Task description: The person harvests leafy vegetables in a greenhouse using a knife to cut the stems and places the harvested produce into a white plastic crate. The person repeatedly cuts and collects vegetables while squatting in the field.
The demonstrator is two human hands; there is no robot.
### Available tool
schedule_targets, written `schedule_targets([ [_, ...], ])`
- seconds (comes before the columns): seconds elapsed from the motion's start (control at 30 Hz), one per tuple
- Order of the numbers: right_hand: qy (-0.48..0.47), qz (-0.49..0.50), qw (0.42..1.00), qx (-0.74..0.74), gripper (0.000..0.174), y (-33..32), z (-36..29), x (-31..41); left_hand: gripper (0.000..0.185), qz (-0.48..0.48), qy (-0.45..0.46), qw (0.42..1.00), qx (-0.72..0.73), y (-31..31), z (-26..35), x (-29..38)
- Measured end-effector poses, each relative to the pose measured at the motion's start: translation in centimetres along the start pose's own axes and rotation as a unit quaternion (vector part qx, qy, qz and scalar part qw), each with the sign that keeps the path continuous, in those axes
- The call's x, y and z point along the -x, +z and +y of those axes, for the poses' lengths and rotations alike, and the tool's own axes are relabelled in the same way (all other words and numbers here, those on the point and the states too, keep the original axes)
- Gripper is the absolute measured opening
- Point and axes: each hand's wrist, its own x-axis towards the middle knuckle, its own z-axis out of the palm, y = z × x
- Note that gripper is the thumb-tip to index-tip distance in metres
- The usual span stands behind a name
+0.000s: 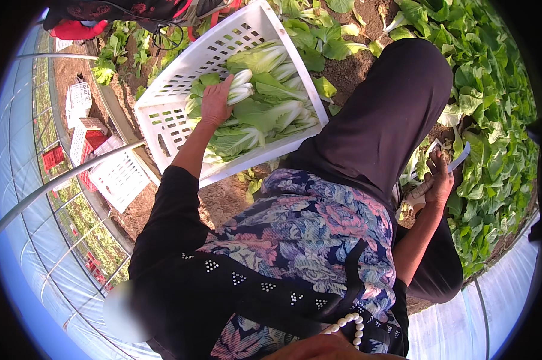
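Observation:
My left hand grips a bunch of leafy greens with white stalks inside a white plastic crate. Beneath and beside this hand, several heads of pale green leafy cabbage lie in the crate, which looks tilted in this view. On the other side, beyond my raised knee, my right hand is closed around a tool with a curved metal blade, like a sickle or knife. The blade points away from the palm, close to the growing leaves. The tool's handle is mostly hidden by the fingers.
Dense leafy plants grow at the right. Cut leaves lie on soil beyond the crate. At upper left is another person's red sleeve. White crates and red crates stand left, past a metal pole.

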Motion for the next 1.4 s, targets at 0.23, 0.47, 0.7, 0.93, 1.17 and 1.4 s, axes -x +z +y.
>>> schedule_targets([
  [0.23,0.018,0.016,0.999,0.028,0.041,0.3,0.3,0.6,0.101,-0.169,-0.119,0.951,0.231,5.4,-1.2,-0.4],
  [0.47,0.013,0.011,0.999,0.036,0.037,0.4,0.7,0.2,0.088,-0.235,-0.018,0.965,-0.114,1.1,-0.6,-1.2],
  [0.7,0.030,0.027,0.999,0.020,0.034,0.7,1.8,-0.4,0.086,-0.300,-0.116,0.945,0.060,3.2,0.0,-1.7],
  [0.93,0.033,-0.014,0.999,0.021,0.028,1.2,2.9,-0.7,0.096,-0.247,-0.157,0.948,0.128,10.6,0.5,0.3],
  [1.17,-0.030,-0.027,0.999,0.012,0.032,-0.8,3.3,-2.1,0.072,-0.286,-0.132,0.948,0.054,8.7,-0.4,-1.9],
  [1.4,-0.045,-0.019,0.990,0.135,0.028,-1.9,3.3,-3.6,0.029,-0.151,-0.099,0.983,-0.014,-2.8,2.4,-7.1],
])
